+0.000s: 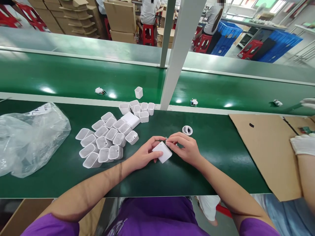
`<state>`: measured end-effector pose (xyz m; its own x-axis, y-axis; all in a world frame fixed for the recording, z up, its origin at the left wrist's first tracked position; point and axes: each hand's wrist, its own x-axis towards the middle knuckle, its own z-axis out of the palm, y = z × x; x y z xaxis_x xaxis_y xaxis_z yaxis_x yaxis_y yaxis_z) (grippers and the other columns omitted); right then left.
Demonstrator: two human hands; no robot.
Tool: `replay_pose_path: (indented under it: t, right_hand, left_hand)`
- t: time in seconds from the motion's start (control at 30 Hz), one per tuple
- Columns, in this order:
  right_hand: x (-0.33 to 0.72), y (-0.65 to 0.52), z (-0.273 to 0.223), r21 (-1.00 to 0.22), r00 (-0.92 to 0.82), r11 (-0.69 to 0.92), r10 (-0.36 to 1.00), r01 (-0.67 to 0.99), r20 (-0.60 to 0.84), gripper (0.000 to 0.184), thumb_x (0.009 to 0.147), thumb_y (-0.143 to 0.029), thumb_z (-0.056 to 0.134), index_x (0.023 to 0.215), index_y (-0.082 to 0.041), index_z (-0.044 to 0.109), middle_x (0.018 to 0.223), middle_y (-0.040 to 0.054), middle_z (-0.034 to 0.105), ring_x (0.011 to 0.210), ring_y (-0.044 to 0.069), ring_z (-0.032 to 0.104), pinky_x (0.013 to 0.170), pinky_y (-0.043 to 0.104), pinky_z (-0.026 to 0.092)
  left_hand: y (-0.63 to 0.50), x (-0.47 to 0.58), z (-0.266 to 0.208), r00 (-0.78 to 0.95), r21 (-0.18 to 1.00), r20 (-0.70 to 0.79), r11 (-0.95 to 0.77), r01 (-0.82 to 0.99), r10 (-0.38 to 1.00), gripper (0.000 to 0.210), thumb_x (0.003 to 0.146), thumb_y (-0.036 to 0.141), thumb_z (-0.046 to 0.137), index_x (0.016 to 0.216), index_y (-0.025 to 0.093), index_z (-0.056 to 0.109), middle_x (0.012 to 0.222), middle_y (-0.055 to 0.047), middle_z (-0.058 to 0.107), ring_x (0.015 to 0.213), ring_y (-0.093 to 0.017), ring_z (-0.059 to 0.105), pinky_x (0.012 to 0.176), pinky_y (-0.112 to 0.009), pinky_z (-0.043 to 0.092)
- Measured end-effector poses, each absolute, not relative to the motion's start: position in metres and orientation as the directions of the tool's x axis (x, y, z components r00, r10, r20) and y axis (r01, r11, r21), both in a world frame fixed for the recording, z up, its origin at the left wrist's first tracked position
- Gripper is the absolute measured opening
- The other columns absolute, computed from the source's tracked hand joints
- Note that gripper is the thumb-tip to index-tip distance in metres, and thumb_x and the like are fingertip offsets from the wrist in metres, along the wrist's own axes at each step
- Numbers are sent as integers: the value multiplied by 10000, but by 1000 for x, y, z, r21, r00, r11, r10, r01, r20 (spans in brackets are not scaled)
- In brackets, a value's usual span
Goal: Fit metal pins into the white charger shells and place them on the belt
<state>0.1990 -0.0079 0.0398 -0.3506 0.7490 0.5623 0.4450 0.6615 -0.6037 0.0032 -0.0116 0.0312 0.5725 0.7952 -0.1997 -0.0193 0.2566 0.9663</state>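
Observation:
My left hand (147,153) is closed around a white plastic housing (162,152), held tilted just above the green tabletop. Close against the housing's far edge, my right hand (184,147) pinches a small part with its fingertips; the fingers mostly cover it, and I cannot make out what it is. Beyond my right hand lies a round white piece (187,130) with a dark centre. To the left of my hands stand many open white plastic housings (101,131) in a cluster, with one white housing (131,120) lying on its side among them.
A clear plastic bag (34,141) lies at the left. At the right, a cardboard sheet (268,147) overhangs the front edge, near a co-worker's gloved hand (304,144). On the green belt behind sit small circuit assemblies (194,102) and one housing (138,92). A white post (180,49) rises at the middle.

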Motion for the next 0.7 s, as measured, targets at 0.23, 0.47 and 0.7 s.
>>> replay_pose_path:
  t: [0.23, 0.47, 0.7]
  right_hand:
    - [197, -12, 47, -559, -426, 693, 721, 455, 546, 94, 929, -181, 549, 884, -179, 632, 837, 38, 669, 728, 115, 630, 652, 221, 541]
    - [196, -16, 51, -471, -455, 699, 711, 538, 536, 136, 949, -156, 495, 941, -188, 628, 881, 47, 674, 765, 124, 641, 688, 224, 547]
    - [200, -23, 51, -318, -516, 696, 702, 643, 492, 165, 947, -151, 477, 974, -165, 639, 910, 70, 678, 787, 151, 647, 687, 245, 538]
  left_hand:
    - [-16, 1, 30, 446, 948, -54, -94, 303, 893, 349, 745, 295, 636, 1080, 216, 574, 840, 18, 656, 609, -97, 554, 596, -213, 493]
    - [-15, -2, 27, 401, 849, 81, -274, 452, 912, 385, 760, 383, 643, 1106, 218, 605, 801, 3, 699, 565, -127, 601, 579, -236, 521]
    - [-14, -5, 13, 410, 685, 309, -500, 530, 858, 485, 792, 526, 636, 1149, 197, 617, 883, -64, 741, 679, -191, 696, 638, -276, 555]
